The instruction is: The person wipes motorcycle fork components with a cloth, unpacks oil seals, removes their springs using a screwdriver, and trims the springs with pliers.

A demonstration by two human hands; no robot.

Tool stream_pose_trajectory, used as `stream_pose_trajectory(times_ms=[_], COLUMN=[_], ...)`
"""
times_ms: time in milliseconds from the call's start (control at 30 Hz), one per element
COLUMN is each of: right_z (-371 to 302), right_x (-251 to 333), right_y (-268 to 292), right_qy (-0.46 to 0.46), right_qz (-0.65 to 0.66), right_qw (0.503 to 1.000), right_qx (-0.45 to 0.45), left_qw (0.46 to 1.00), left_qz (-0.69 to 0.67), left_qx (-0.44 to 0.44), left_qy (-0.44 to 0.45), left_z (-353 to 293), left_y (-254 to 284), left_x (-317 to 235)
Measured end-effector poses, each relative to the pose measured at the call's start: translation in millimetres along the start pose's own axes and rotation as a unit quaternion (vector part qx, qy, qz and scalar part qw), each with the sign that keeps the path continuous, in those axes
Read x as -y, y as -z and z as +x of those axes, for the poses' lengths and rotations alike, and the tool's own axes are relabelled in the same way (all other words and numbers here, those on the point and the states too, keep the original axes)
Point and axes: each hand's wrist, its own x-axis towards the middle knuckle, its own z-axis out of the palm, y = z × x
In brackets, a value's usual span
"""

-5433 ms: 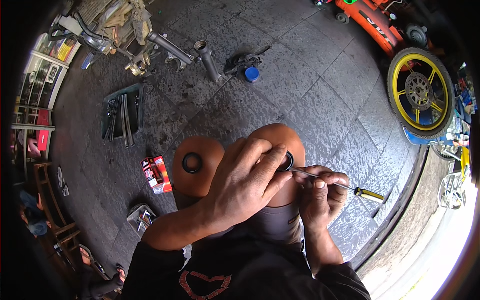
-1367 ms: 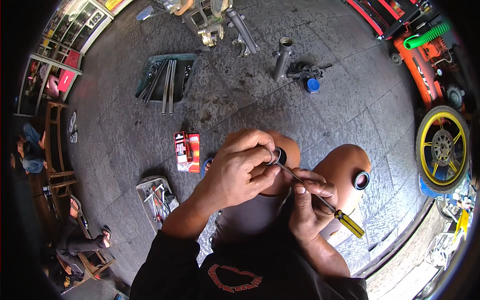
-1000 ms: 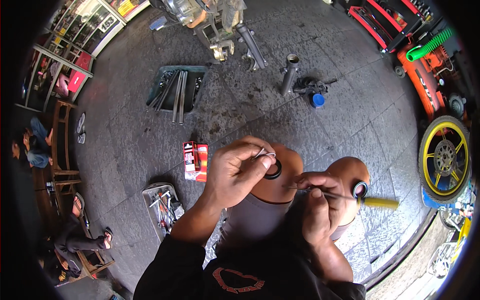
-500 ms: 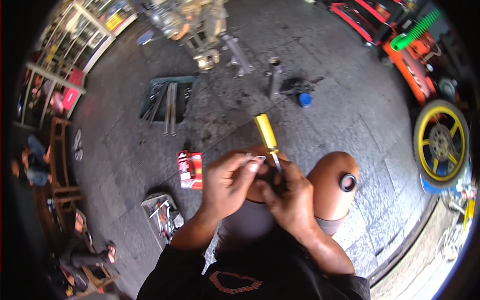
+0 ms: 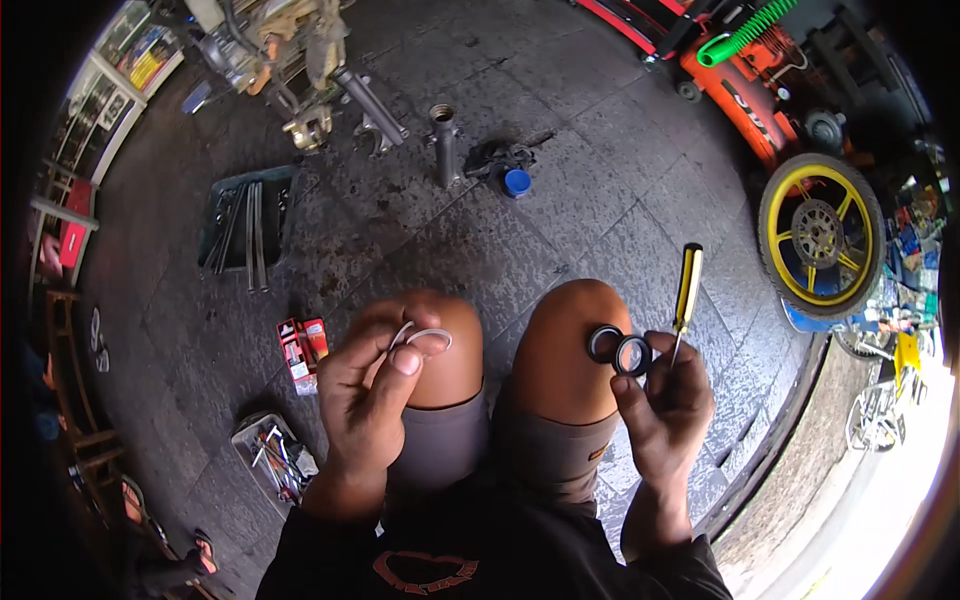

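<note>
My left hand [image 5: 365, 400], above my left knee, pinches a thin, pale open ring [image 5: 432, 333] between thumb and fingers. What it is made of I cannot tell. Out past my right knee, my right hand [image 5: 672, 410] holds a black seal ring [image 5: 632, 374] by its edge, thumb against it. The same hand keeps a screwdriver [image 5: 688, 283] with a yellow-and-black handle, handle up, its shaft running down among the fingers. A second black ring [image 5: 592, 345] lies on my right knee, just left of the held one and partly overlapped by it.
On the dark tiled floor are a red-and-white box [image 5: 302, 355], a tool bin [image 5: 270, 455], a tray with metal rods [image 5: 212, 225], an upright metal tube [image 5: 445, 150] and a blue lid [image 5: 517, 182]. A yellow-rimmed wheel [image 5: 770, 215] stands right, an orange compressor [image 5: 740, 105] behind it.
My hands have moved apart: the right one has swung right with the screwdriver and black ring, the left stays with the pale ring. The view has shifted right.
</note>
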Motion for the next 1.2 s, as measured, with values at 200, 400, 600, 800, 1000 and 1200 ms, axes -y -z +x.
stream_pose_trajectory(times_ms=[200,400,600,800,1000,1200], right_z=[-17,2,-6,28,28,-89], right_x=[25,10,16,-5,-315,-463], right_y=[-60,-117,-85,-2,92,102], right_qy=[0.003,0.024,0.064,0.068,-0.273,-0.308], right_qz=[-0.062,-0.099,0.061,0.089,-0.054,-0.24], right_qw=[0.979,0.97,0.981,0.992,0.949,0.912], right_qx=[0.193,0.22,0.17,-0.059,-0.147,-0.126], left_qw=[0.988,0.973,0.964,0.98,0.986,0.963], left_qz=[-0.113,-0.199,-0.254,-0.2,-0.156,-0.247], left_qx=[-0.096,-0.11,-0.063,0.01,0.04,0.077], left_qy=[-0.049,-0.045,0.044,0.017,0.048,0.075], left_z=[9,-4,-11,0,6,16], left_y=[0,7,-3,-15,-41,-59], left_x=[6,0,-4,-7,-16,-12])
